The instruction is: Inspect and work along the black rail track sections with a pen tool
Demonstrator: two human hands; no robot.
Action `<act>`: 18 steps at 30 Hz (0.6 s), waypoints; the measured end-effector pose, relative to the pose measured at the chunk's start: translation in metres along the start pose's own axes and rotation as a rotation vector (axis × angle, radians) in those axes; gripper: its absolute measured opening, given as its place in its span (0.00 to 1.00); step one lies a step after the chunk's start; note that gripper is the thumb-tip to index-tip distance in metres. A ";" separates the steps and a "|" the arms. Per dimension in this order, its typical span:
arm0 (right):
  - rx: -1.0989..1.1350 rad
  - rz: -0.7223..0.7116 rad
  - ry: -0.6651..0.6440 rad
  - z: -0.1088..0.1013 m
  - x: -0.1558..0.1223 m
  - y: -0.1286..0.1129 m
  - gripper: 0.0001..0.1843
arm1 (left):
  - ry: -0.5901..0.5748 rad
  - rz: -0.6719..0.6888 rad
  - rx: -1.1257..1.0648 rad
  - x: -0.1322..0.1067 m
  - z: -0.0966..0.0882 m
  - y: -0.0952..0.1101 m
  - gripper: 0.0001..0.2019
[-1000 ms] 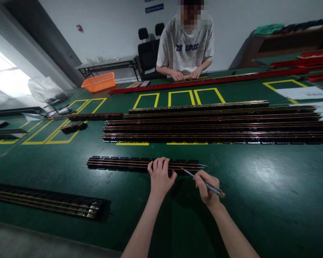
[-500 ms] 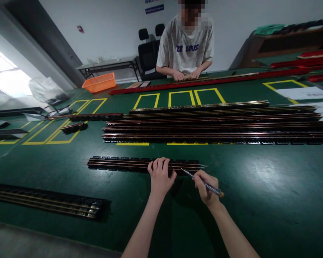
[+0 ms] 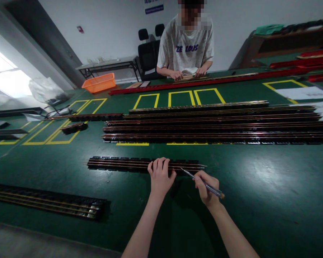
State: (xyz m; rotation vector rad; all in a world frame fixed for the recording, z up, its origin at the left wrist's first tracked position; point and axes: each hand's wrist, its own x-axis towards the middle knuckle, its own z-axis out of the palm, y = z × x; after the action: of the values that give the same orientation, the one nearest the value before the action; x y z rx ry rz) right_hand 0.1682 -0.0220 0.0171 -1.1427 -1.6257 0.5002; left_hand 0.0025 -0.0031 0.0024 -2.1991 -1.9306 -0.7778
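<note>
A black slotted strip with copper-coloured rods (image 3: 118,163) lies crosswise on the green table in front of me. My left hand (image 3: 160,175) is bent over its right half, fingers curled over the far side and thumb on the near edge, gripping it. In my right hand (image 3: 207,188) is a screwdriver (image 3: 214,190) with a thin metal shaft and a translucent handle. Its tip touches or nearly touches the strip's near edge, just right of my left thumb. Thin rod ends stick out at both ends of the strip.
Several long black strips with rods (image 3: 218,136) lie side by side beyond my hands. Another strip (image 3: 45,202) lies at near left, a short piece (image 3: 74,128) farther back. An orange basket (image 3: 99,84) and a long red strip (image 3: 156,87) are near a co-worker (image 3: 188,46) opposite.
My hands, the screwdriver and the strip look almost unmoved. Across the table, the co-worker's hands have moved slightly apart.
</note>
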 end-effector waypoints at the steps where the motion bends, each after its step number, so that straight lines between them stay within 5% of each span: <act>1: 0.007 -0.008 -0.001 0.000 0.000 0.000 0.15 | -0.001 -0.001 -0.002 0.000 0.000 0.000 0.13; 18: 0.014 -0.023 -0.030 0.000 -0.003 0.006 0.15 | -0.003 0.000 -0.001 0.000 0.000 0.000 0.13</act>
State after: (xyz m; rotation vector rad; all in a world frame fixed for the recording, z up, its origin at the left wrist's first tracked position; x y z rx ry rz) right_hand 0.1707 -0.0220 0.0113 -1.1093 -1.6570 0.5154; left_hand 0.0027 -0.0035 0.0026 -2.2016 -1.9322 -0.7757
